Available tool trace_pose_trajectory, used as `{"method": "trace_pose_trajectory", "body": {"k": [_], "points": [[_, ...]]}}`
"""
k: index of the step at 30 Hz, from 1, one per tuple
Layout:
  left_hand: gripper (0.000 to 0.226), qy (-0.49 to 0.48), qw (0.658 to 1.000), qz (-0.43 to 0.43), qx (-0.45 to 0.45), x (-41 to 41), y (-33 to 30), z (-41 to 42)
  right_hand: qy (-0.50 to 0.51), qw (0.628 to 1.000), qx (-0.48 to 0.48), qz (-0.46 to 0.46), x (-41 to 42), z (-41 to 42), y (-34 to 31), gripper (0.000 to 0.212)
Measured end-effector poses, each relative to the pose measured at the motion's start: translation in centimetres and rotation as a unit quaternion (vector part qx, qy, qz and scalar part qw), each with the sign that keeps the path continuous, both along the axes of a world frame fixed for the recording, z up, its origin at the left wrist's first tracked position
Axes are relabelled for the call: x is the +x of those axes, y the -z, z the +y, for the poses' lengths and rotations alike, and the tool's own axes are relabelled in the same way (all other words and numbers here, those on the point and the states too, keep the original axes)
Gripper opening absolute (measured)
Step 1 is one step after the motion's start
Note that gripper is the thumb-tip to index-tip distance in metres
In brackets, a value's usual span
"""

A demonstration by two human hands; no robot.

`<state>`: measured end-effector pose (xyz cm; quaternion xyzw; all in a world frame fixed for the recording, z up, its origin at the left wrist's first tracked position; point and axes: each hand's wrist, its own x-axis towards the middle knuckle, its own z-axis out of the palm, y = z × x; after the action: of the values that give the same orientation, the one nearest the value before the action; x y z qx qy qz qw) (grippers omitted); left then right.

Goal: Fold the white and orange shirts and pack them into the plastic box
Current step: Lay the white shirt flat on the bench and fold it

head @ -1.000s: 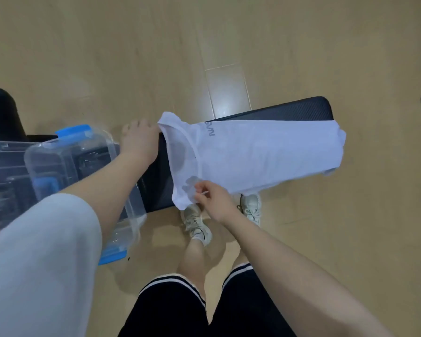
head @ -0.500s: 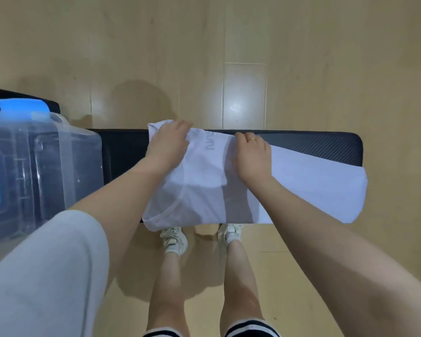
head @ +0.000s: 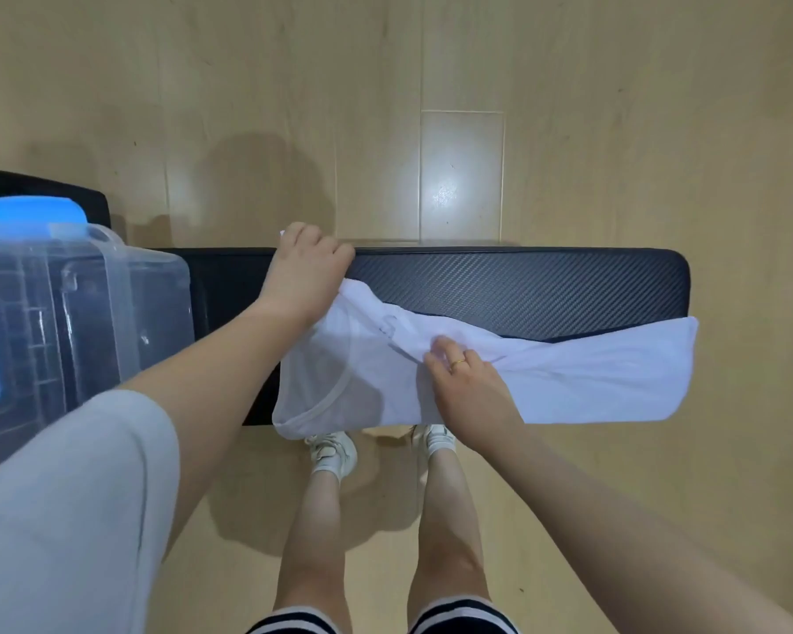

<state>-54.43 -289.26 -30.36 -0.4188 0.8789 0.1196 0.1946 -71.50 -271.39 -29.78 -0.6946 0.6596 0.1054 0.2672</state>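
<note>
Now the white shirt lies long and flat across the black bench, right in front of me. Its right end reaches almost to the right end of the bench and hangs a little over the near edge. Its left end is bunched up, and I can see the round neck seam there, near the front edge of the bench.

My left hand sits at the far left corner of the shirt, by the back edge of the bench. My fingers are curled over and grip that corner of cloth. My right hand is in the middle of the shirt. Its fingers pinch a ridge of cloth, and the shirt wrinkles up in a line between my two hands. There is a gold ring on one finger of that hand.

The plastic box stands at the left end of the bench, just beside my left arm. It is see-through, with a blue clip at the top. I cannot see any shirt inside it.

Under the bench are my two white shoes, standing on the light wooden floor. My white sleeve fills the bottom left corner
</note>
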Motion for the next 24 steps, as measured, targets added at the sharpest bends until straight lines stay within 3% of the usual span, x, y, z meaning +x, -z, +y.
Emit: {"method": "trace_pose_trajectory", "body": {"k": [2, 5, 6, 9, 12, 14, 16, 19, 21, 24], "points": [[0.028, 0.050, 0.999, -0.001, 0.016, 0.7, -0.6, 1.4, 0.143, 0.982, 0.057, -0.110, 0.3, -0.6, -1.1, 0.032], [0.019, 0.114, 0.991, 0.038, 0.051, 2.1, -0.6, 3.7, 0.215, 0.973, 0.044, -0.067, 0.0, -1.8, -0.4, 0.034], [0.027, 0.102, 0.991, 0.045, 0.072, 2.5, -0.2, 4.4, 0.254, 0.965, 0.040, -0.052, -0.2, -2.4, -0.2, 0.034], [0.050, 0.071, 0.991, 0.056, 0.095, 2.1, 0.4, 5.2, 0.248, 0.968, 0.038, 0.018, -1.5, -4.0, 1.0, 0.032], [0.040, 0.092, 0.990, 0.008, 0.110, 1.2, 0.2, 4.1, 0.182, 0.983, -0.010, 0.017, -2.6, -4.6, 1.6, 0.017], [0.031, 0.116, 0.988, 0.023, 0.100, 1.3, -0.1, 3.4, 0.207, 0.977, -0.033, -0.023, -3.4, -4.4, 0.9, 0.010], [0.028, 0.093, 0.988, 0.059, 0.106, 1.5, -1.5, 2.6, 0.294, 0.952, -0.042, -0.074, -4.3, -4.3, -0.6, 0.007], [0.030, 0.047, 0.979, 0.030, 0.197, 2.0, -4.5, 1.1, 0.390, 0.914, -0.079, -0.084, -5.6, -4.4, -3.2, 0.006], [0.034, -0.050, 0.967, 0.057, 0.244, 2.1, -7.4, 0.1, 0.459, 0.877, -0.116, -0.080, -6.1, -4.8, -4.9, 0.005], [0.032, -0.205, 0.909, 0.185, 0.312, 2.1, -11.1, -0.3, 0.530, 0.826, -0.141, -0.133, -6.1, -5.2, -6.6, 0.014]]}}
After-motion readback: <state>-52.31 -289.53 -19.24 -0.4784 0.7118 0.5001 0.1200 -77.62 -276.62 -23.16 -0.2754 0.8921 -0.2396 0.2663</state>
